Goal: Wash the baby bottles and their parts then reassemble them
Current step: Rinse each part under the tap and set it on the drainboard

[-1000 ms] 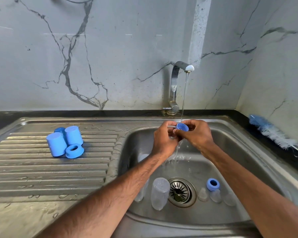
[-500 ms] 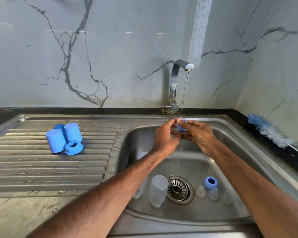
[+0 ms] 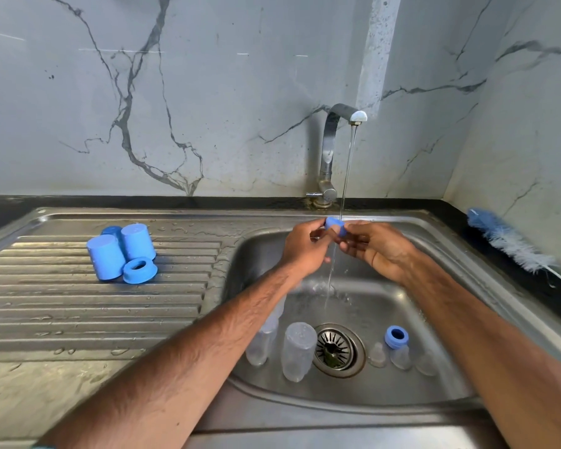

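Both hands hold a small blue bottle ring (image 3: 335, 225) under the thin water stream over the sink basin (image 3: 434, 306). My left hand (image 3: 303, 247) pinches its left side, my right hand (image 3: 374, 246) its right. In the basin lie two clear bottles (image 3: 297, 350), one partly hidden under my left forearm, another blue ring (image 3: 396, 336) and several clear teats (image 3: 400, 357). On the drainboard stand three blue caps (image 3: 106, 257) upside down, with a blue ring (image 3: 140, 270) beside them.
The tap (image 3: 332, 150) runs at the back of the sink. A blue and white bottle brush (image 3: 506, 238) lies on the dark counter at the right. The drain strainer (image 3: 334, 350) sits mid-basin. The ribbed drainboard (image 3: 78, 312) is wet.
The hands have turned the blue ring in the stream, from opening-up to on its side, and shifted slightly upward toward the back of the basin.
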Demonstrator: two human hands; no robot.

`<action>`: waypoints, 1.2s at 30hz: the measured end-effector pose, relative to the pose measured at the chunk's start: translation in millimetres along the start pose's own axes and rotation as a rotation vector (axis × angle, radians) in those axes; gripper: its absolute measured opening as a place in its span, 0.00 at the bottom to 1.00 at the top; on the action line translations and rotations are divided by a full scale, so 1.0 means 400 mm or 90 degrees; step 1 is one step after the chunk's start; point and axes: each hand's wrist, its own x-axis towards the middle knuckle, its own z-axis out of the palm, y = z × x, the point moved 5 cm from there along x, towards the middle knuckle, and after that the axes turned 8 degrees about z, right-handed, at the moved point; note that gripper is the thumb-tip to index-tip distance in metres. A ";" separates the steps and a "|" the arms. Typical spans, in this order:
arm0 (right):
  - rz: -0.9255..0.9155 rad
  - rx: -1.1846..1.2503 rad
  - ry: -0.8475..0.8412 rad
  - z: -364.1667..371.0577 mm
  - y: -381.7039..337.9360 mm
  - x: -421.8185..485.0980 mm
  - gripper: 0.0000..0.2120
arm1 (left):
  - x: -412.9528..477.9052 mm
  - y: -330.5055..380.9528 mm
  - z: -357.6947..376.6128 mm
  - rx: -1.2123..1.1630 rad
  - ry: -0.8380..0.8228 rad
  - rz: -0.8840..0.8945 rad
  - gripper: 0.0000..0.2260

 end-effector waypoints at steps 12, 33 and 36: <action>-0.055 -0.058 0.022 -0.013 0.001 0.006 0.13 | 0.019 0.010 -0.019 -0.074 -0.003 -0.052 0.15; -0.232 -0.453 0.209 0.010 -0.011 -0.025 0.19 | -0.003 -0.006 -0.026 0.096 -0.017 -0.056 0.09; -0.284 -0.468 0.218 0.013 -0.018 -0.032 0.20 | -0.005 -0.006 -0.023 0.113 -0.034 -0.048 0.10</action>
